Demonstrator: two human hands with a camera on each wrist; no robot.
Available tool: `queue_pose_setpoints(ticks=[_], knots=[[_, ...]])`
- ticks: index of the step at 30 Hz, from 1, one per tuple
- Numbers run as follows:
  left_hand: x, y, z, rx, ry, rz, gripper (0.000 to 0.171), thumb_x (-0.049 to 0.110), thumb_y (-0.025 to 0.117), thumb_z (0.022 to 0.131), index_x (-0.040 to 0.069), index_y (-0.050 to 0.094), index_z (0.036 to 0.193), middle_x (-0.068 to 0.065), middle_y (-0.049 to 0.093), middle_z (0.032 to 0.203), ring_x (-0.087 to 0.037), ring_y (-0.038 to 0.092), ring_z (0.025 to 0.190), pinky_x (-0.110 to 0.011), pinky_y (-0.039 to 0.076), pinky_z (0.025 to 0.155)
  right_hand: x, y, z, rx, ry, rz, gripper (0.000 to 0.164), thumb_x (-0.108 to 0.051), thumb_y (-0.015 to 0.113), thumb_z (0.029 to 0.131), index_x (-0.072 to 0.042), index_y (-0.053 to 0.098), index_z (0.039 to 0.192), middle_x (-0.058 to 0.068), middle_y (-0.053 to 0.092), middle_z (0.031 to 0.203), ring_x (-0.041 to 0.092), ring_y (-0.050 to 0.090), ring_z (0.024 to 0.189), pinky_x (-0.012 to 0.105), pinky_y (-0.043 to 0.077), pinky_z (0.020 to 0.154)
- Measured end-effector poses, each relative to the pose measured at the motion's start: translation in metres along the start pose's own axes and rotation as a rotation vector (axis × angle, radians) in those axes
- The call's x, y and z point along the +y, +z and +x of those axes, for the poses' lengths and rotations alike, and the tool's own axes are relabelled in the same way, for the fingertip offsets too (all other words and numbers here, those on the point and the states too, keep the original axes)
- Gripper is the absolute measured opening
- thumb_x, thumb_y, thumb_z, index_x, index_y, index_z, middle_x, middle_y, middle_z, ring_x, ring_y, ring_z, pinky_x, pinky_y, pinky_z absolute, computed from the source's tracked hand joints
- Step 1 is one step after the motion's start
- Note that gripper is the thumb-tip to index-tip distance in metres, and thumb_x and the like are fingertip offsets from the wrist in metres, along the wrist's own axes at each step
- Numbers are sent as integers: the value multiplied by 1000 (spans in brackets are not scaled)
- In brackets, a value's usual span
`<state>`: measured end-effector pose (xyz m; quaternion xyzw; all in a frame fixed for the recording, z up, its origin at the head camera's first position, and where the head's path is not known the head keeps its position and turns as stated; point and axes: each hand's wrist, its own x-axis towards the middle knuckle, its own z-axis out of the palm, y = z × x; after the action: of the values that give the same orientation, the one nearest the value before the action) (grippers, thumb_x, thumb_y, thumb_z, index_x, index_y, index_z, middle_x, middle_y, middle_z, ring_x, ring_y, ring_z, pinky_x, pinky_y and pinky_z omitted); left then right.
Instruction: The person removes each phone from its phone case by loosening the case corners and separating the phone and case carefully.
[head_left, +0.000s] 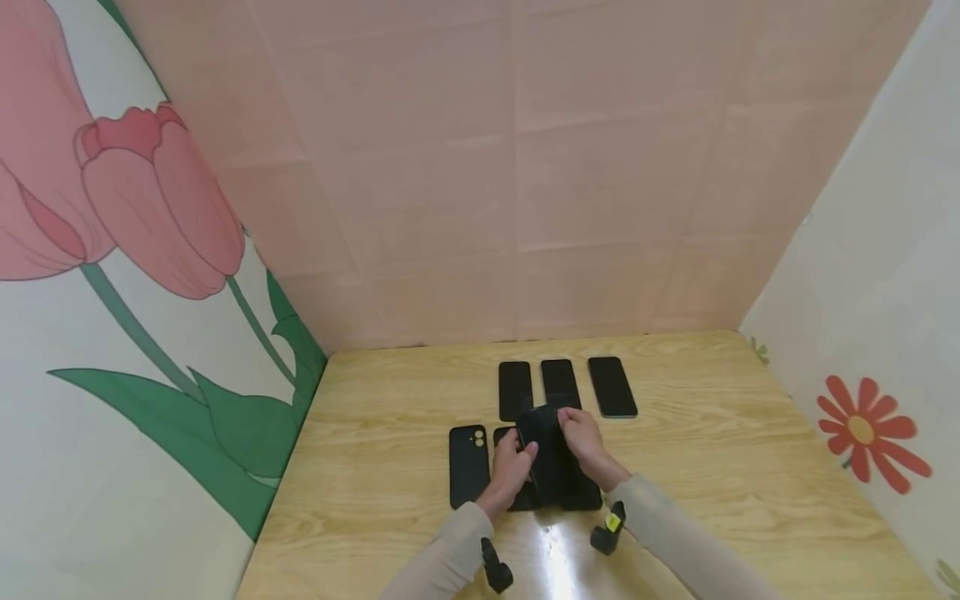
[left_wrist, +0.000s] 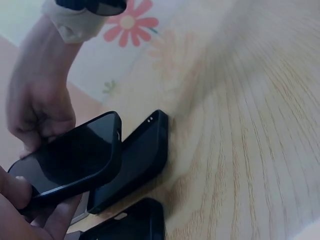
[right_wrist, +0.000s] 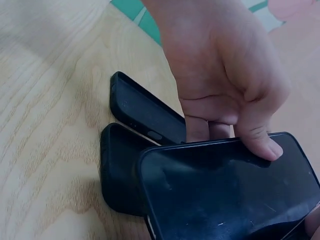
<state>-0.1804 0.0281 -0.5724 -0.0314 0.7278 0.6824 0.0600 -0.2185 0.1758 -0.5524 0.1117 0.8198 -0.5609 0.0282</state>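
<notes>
Both hands hold up a dark-screened phone (head_left: 545,454) in a black phone case (left_wrist: 102,172), tilted above the table. The case's rim runs around the phone's edge; whether the phone sits fully in it I cannot tell. My left hand (head_left: 510,473) grips the left side, its thumb on the front in the right wrist view. My right hand (head_left: 588,446) pinches the upper right edge. Below lie two open black cases (right_wrist: 145,107), partly covered by the held phone and hands. Another black case (head_left: 468,467) with a camera cutout lies to the left.
Three dark phones lie in a row farther back: a left phone (head_left: 515,387), a middle phone (head_left: 559,382) partly behind the held one, and a right phone (head_left: 612,387). The wooden table (head_left: 390,400) meets a pink back wall (head_left: 450,208) and flower-patterned side walls.
</notes>
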Motion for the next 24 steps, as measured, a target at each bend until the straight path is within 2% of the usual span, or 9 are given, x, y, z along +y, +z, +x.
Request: queue_pose_setpoints(ticks=[3,6,13,19,24], knots=[[0,1,0,0,-11,4,22,3,58,95,0,60,117,-10,67,93,-23,66,75,-35,54,56,-2,0,0,0,-7,-31,29,-8,43,103,4,63,86,13,54,83,31,50,86,39,39,74],[1,1,-1,2,-27,1,25,2,57,94,0,58,119,-11,67,98,-24,66,79,-37,55,58,-4,1,0,-15,-5,-44,30,-8,42,103,0,58,78,8,49,76,28,48,79,35,35,68],[6,0,-1,-10,-68,5,26,1,57,94,3,58,120,-10,66,100,-24,65,81,-38,55,60,-8,1,-2,-12,1,-69,29,-9,41,104,1,60,84,9,50,77,27,49,78,35,36,67],[4,-1,1,18,-46,64,25,0,59,91,2,60,116,-9,66,99,-23,63,80,-35,53,60,-8,3,0,-11,-19,-94,29,-9,42,103,0,58,81,7,47,73,25,47,73,33,35,64],[4,-1,2,50,12,185,20,1,62,89,5,63,109,-5,67,99,-18,59,85,-34,51,73,-5,3,3,-36,-18,6,34,-7,40,101,-1,55,71,4,49,67,21,48,66,31,40,60]])
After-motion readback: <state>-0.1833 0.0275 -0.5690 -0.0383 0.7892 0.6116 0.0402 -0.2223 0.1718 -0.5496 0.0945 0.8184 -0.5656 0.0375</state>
